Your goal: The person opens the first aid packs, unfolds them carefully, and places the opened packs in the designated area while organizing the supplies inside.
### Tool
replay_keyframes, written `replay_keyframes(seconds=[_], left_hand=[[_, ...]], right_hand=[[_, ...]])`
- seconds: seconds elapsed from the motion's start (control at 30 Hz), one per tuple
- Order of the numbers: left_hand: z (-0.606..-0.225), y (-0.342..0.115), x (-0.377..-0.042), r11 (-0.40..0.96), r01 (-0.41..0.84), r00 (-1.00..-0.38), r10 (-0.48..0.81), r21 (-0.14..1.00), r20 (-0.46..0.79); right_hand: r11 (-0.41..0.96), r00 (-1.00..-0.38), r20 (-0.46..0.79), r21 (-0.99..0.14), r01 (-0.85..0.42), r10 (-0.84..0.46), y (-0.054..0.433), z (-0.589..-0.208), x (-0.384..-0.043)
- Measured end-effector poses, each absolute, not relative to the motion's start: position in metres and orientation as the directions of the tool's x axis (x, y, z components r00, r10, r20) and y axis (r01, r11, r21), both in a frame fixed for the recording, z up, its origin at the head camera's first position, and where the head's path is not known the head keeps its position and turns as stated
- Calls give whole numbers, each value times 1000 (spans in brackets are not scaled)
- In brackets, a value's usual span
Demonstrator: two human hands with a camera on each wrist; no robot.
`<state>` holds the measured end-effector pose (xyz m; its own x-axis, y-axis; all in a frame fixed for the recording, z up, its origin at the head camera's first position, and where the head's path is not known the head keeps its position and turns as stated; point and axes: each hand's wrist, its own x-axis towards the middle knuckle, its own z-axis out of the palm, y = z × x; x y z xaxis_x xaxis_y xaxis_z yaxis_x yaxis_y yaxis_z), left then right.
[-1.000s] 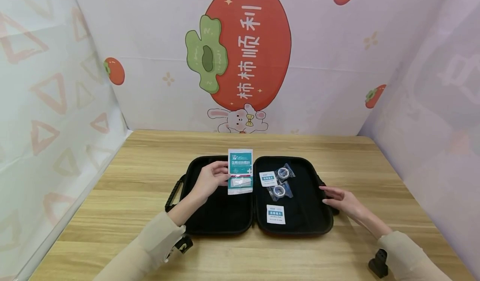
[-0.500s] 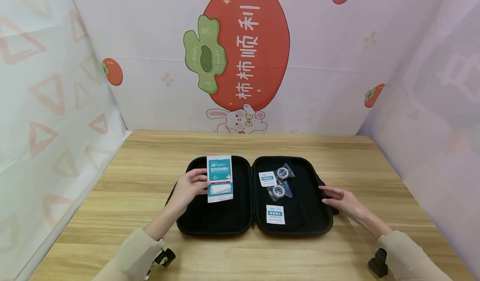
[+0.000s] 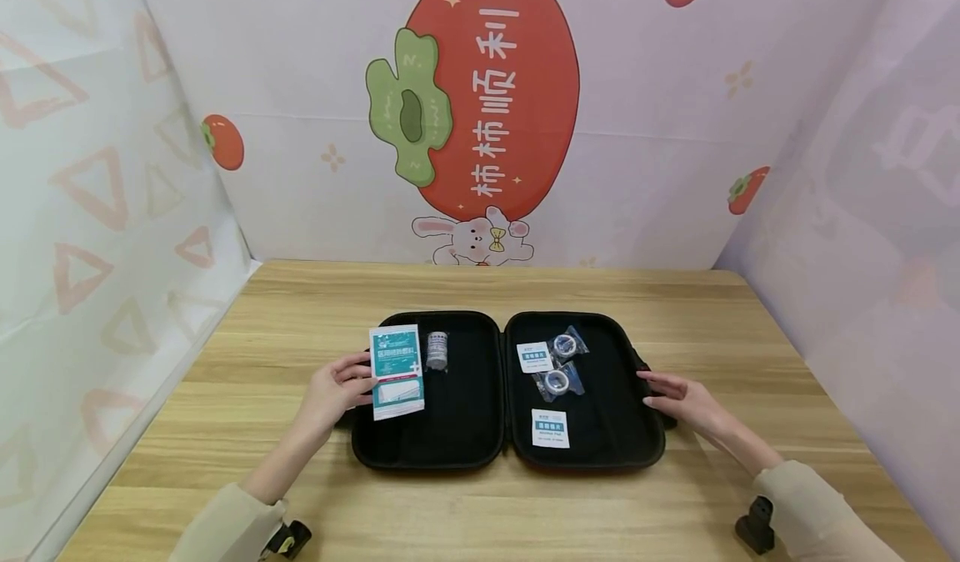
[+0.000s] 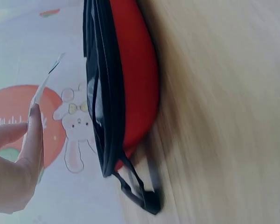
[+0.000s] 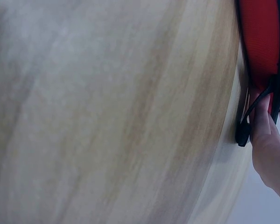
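My left hand (image 3: 333, 395) pinches a flat teal-and-white dressing packet (image 3: 396, 383) by its left edge, over the left half of the open case (image 3: 457, 454). In the left wrist view the packet (image 4: 37, 95) shows edge-on between thumb and fingers, raised beside the case's red outer side (image 4: 137, 70). At the far right rim, my right hand (image 3: 693, 408) grips the case edge. Its fingers lie on both sides of the rim in the right wrist view, by a black strap loop (image 5: 256, 107). A small wrapped white bandage roll (image 3: 437, 351) lies in the left half.
The right half holds two alcohol pad sachets, one upper (image 3: 534, 358) and one lower (image 3: 551, 429), and two wrapped tape rolls, one upper (image 3: 565, 346) and one lower (image 3: 557, 382). A carry handle (image 4: 140, 196) sticks out at the case's left. Wooden table (image 3: 525, 520) surrounds it; a printed backdrop (image 3: 637, 203) stands behind.
My left hand has moved left and slightly nearer with the dressing packet, from the case's middle to its left side. The bandage roll has come into sight. My right hand stays in place.
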<state>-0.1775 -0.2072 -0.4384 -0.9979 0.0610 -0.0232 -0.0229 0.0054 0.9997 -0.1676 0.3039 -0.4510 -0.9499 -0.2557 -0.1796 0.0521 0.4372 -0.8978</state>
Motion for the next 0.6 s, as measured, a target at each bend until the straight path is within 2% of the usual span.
replay_keyframes(seconds=[0.2,0.6], left_hand=[[-407,-207,-165,156,-143,-990,-38,977,-139],[-412,-217,-164,290,-172,-985,-78,942,-155]], right_hand=[[460,-954,-175,-887,45,-244,304,-450,-167],[476,-957,-172,-878,42,-235,304,-450,-168]])
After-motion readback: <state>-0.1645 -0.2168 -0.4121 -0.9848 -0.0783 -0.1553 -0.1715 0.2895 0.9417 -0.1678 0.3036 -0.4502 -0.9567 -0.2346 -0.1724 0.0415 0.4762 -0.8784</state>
